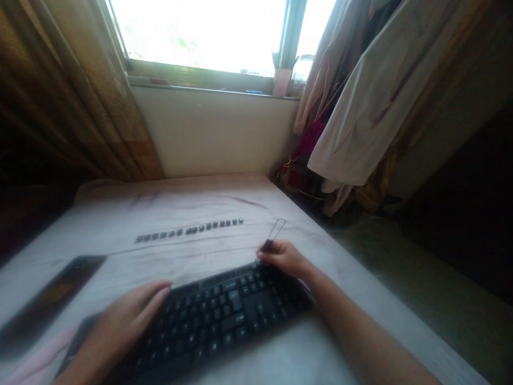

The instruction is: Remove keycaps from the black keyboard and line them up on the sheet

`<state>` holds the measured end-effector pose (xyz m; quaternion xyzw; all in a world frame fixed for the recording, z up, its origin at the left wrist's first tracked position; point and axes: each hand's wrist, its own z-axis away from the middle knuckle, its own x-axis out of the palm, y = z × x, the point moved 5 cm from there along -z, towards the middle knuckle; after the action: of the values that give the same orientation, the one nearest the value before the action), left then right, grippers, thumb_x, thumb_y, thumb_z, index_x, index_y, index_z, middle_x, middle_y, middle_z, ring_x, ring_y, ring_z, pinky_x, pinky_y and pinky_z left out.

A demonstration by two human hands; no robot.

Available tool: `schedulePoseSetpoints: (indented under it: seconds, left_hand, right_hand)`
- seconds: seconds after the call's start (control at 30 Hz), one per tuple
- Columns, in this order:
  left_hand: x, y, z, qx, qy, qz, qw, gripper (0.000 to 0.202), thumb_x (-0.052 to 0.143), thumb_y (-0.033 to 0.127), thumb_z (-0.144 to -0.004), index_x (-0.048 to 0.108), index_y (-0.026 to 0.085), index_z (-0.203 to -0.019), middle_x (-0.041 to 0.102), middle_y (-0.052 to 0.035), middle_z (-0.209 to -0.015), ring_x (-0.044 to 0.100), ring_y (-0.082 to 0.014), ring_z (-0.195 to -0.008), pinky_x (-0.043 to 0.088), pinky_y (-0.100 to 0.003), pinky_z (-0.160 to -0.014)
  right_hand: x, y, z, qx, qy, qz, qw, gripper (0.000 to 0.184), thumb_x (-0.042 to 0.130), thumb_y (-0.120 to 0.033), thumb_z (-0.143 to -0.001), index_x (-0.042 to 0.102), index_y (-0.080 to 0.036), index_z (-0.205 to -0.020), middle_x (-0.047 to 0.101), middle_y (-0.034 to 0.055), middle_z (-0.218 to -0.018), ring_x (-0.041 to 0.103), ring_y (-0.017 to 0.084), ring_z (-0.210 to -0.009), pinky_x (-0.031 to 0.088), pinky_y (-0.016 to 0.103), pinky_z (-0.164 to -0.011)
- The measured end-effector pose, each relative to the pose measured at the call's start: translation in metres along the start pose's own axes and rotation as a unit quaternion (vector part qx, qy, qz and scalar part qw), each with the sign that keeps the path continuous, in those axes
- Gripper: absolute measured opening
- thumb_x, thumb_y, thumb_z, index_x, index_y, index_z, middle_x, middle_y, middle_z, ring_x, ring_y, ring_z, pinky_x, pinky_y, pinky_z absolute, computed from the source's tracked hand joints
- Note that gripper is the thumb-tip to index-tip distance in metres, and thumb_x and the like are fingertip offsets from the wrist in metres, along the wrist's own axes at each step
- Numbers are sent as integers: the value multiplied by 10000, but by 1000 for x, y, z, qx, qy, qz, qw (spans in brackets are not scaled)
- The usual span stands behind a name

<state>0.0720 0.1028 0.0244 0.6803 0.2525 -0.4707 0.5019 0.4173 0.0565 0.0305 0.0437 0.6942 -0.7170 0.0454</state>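
Observation:
A black keyboard [224,315] lies tilted on a pale cloth-covered surface [188,206] in front of me. My left hand [124,321] rests flat on the keyboard's left end with its fingers together. My right hand [282,258] sits at the keyboard's far right corner and pinches a wire keycap puller [274,232], whose loop points away from me. Beyond the keyboard, a row of several removed dark keycaps [190,230] lies in a line on the cloth.
A dark flat object [52,297], perhaps a phone or strip, lies at the left. Clothes [372,107] hang at the right beside the surface edge. A window [200,32] and a sill with a small pot [281,80] are behind.

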Motion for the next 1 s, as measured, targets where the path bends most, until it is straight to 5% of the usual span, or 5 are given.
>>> schedulePoseSetpoints:
  seconds: [0.23, 0.37, 0.5, 0.73, 1.0]
  left_hand:
    - [2, 4, 0, 26, -34, 3, 999, 458, 443, 579, -819, 729, 282, -1018, 743, -21, -1058, 673, -268, -1011, 517, -376, -912]
    - [2, 6, -1, 32, -37, -5, 999, 449, 450, 567, -822, 728, 277, -1024, 743, -26, -1054, 677, -269, -994, 523, -375, -897]
    - [1, 8, -1, 35, -37, -7, 999, 457, 448, 566, -818, 730, 266, -1015, 744, -33, -1047, 674, -273, -991, 520, -376, -896]
    - [1, 11, 0, 39, -38, -4, 998, 461, 443, 552, -825, 723, 249, -1029, 740, -43, -1057, 667, -271, -1001, 503, -380, -916]
    - [3, 10, 0, 42, -45, -6, 998, 472, 444, 548, -820, 721, 239, -1046, 740, -47, -1062, 666, -272, -1004, 504, -383, -914]
  right_hand:
    - [-1, 3, 1, -6, -16, 21, 1000, 295, 755, -412, -628, 669, -153, -740, 620, -20, -653, 536, 110, -587, 453, 269, -620]
    - [1, -7, 3, -75, -25, 103, 992, 173, 686, -328, -725, 687, -161, -772, 660, 6, -721, 593, 141, -678, 471, 278, -683]
    - [11, -25, 7, -174, -62, 281, 942, 89, 619, -220, -806, 692, -172, -794, 682, 26, -783, 622, 148, -735, 475, 263, -719]
    - [23, -34, 8, -206, -76, 446, 868, 153, 566, -184, -861, 612, -170, -716, 645, 20, -706, 566, 126, -617, 412, 221, -594]
    - [11, -20, 8, -178, -10, 363, 915, 159, 516, -246, -871, 590, -181, -747, 627, 15, -692, 562, 141, -626, 421, 243, -609]
